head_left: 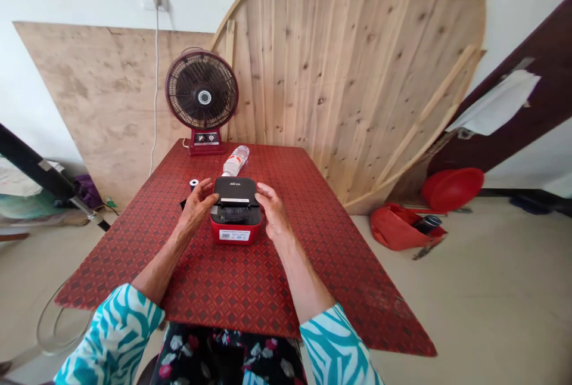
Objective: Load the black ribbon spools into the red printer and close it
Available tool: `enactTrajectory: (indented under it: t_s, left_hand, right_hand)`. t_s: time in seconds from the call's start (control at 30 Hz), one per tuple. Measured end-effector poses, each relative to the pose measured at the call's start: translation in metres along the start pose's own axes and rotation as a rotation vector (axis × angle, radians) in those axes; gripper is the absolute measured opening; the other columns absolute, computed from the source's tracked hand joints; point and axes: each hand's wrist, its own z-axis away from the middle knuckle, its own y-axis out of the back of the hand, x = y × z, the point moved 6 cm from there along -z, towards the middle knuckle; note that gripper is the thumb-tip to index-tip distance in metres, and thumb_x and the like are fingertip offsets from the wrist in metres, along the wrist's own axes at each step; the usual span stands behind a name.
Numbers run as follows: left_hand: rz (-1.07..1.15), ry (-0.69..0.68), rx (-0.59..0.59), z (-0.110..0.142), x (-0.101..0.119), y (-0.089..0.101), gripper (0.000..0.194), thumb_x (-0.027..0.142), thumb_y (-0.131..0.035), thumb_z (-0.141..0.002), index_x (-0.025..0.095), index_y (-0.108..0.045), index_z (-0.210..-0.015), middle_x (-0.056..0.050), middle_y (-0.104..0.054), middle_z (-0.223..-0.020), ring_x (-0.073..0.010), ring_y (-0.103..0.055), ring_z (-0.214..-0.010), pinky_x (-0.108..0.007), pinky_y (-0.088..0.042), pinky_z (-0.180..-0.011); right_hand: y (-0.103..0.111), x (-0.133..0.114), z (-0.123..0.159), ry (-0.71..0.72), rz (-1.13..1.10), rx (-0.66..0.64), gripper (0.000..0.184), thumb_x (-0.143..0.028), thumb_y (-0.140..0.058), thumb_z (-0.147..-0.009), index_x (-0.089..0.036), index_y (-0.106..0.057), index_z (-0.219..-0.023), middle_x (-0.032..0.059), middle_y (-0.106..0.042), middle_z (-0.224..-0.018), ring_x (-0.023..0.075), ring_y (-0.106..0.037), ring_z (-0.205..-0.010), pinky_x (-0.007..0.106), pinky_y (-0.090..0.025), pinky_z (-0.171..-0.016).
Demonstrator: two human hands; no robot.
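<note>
A small red and black receipt printer (236,231) sits on the table in front of me, its black lid (235,188) tilted up at the back and a dark cavity showing below. At the lid's left edge, my left hand (196,203) presses with its thumb, fingers bent behind. My right hand (272,209) holds the opposite edge the same way, thumb against the lid. A white label faces me on the printer's front. Just beyond my left hand stands a small paper roll (193,183), partly hidden. Behind the printer, a clear plastic bottle (236,160) lies on its side.
A red patterned cloth covers the table (339,278). At its far left corner stands a dark red fan (203,96). A large round wooden board (348,69) leans on the wall behind. On the floor at right are a red bag (393,227) and red basin (453,188).
</note>
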Motion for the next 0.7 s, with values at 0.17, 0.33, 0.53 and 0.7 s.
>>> enactTrajectory:
  t_s: [0.17, 0.33, 0.53, 0.7]
  left_hand:
    - [0.029, 0.194, -0.011, 0.003, -0.006, 0.001, 0.074, 0.036, -0.075, -0.069, 0.018, -0.051, -0.137, -0.016, -0.054, -0.143, -0.0270, -0.063, -0.114, -0.031, -0.054, -0.080]
    - [0.037, 0.150, -0.043, 0.002, -0.004, -0.001, 0.076, 0.034, -0.077, -0.066, 0.019, -0.052, -0.136, -0.014, -0.058, -0.138, -0.0245, -0.066, -0.106, -0.029, -0.053, -0.075]
    - [0.075, 0.123, -0.084, 0.010, -0.012, -0.001, 0.074, 0.055, -0.072, -0.073, 0.017, -0.055, -0.134, -0.013, -0.064, -0.130, -0.0259, -0.065, -0.110, -0.031, -0.052, -0.084]
    - [0.131, 0.137, -0.181, 0.009, -0.012, 0.005, 0.071, 0.059, -0.065, -0.077, 0.020, -0.056, -0.136, -0.011, -0.062, -0.133, -0.0262, -0.062, -0.117, -0.030, -0.051, -0.085]
  right_hand:
    - [-0.002, 0.008, 0.011, -0.066, -0.106, 0.036, 0.049, -0.042, -0.073, -0.062, -0.021, -0.067, -0.106, 0.0040, -0.071, -0.111, 0.0221, -0.064, -0.105, 0.041, -0.049, -0.099]
    - [-0.003, 0.003, 0.013, 0.013, 0.018, -0.021, 0.051, -0.041, -0.066, -0.068, -0.022, -0.065, -0.115, 0.0058, -0.065, -0.126, 0.0223, -0.059, -0.117, 0.044, -0.044, -0.107]
    - [-0.006, 0.023, 0.020, -0.026, -0.131, 0.054, 0.059, -0.057, -0.065, -0.073, -0.021, -0.061, -0.120, 0.0072, -0.066, -0.124, 0.0221, -0.061, -0.111, 0.040, -0.048, -0.097]
    - [-0.004, 0.038, 0.027, 0.051, -0.160, 0.150, 0.060, -0.062, -0.059, -0.077, -0.020, -0.062, -0.119, 0.0069, -0.067, -0.120, 0.0200, -0.062, -0.105, 0.034, -0.048, -0.089]
